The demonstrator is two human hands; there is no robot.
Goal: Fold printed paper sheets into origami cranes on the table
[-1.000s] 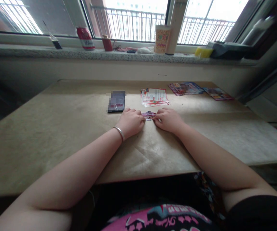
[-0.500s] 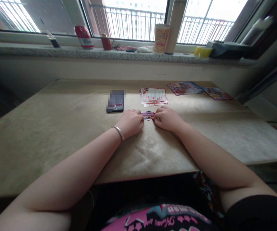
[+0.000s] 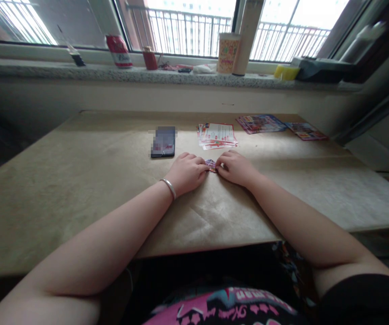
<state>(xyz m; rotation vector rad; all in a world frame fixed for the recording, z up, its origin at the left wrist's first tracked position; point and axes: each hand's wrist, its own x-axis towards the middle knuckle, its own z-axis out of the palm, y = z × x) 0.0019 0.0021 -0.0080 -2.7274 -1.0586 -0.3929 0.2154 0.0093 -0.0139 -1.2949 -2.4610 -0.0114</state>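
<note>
A small folded piece of coloured paper (image 3: pixel 211 164) lies on the brown table (image 3: pixel 79 180), pinched from both sides. My left hand (image 3: pixel 186 172), with a silver bangle at the wrist, has its fingers curled on the paper's left end. My right hand (image 3: pixel 235 168) grips the right end with bent fingers. The two hands nearly touch, and most of the paper is hidden between them. A stack of red and white leaflets (image 3: pixel 217 135) lies just beyond my hands.
A dark phone (image 3: pixel 163 141) lies left of the leaflets. Two more colourful leaflet piles (image 3: pixel 260 123) (image 3: pixel 305 131) sit at the far right. The window sill holds a red can (image 3: pixel 119 52), a paper cup (image 3: pixel 228 53), a yellow sponge (image 3: pixel 285 72) and small items.
My hands have closed in on each other, so less of the folded paper shows between them than a second ago.
</note>
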